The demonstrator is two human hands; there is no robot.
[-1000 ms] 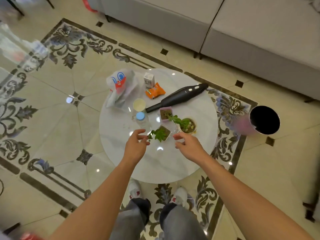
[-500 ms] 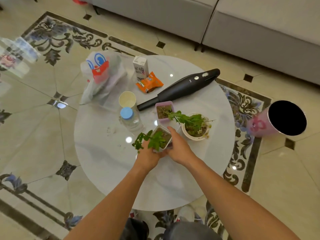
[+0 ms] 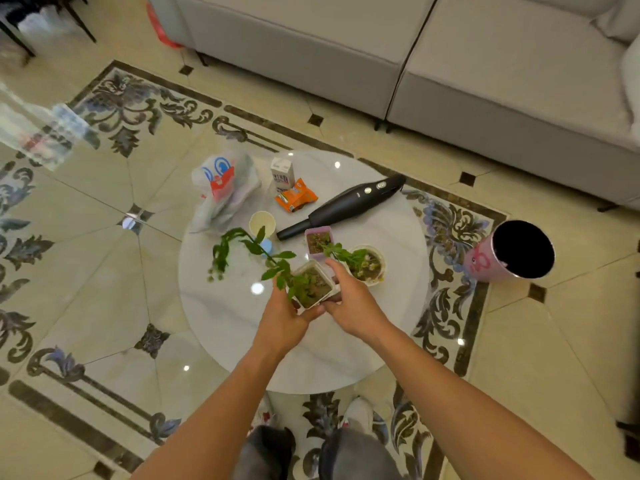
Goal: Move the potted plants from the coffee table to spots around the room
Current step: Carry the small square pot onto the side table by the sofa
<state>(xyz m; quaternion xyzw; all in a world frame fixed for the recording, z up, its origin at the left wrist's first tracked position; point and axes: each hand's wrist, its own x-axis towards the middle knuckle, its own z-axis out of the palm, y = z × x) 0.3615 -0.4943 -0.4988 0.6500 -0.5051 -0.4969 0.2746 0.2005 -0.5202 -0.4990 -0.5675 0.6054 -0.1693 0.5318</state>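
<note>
A black handheld vacuum (image 3: 343, 205) lies slantwise on the far half of the tabletop. Just left of it sits an orange snack packet (image 3: 296, 196), touching or nearly touching a small white carton (image 3: 282, 174) that stands upright behind it. A crumpled plastic bag (image 3: 224, 188) with blue and red print slumps at the left edge, and a pale paper cup (image 3: 262, 223) stands near it. On the floor to the right, a pink bin (image 3: 512, 251) with a dark inside leans, perhaps tilted. A grey sofa (image 3: 415, 53) runs along the far side.
</note>
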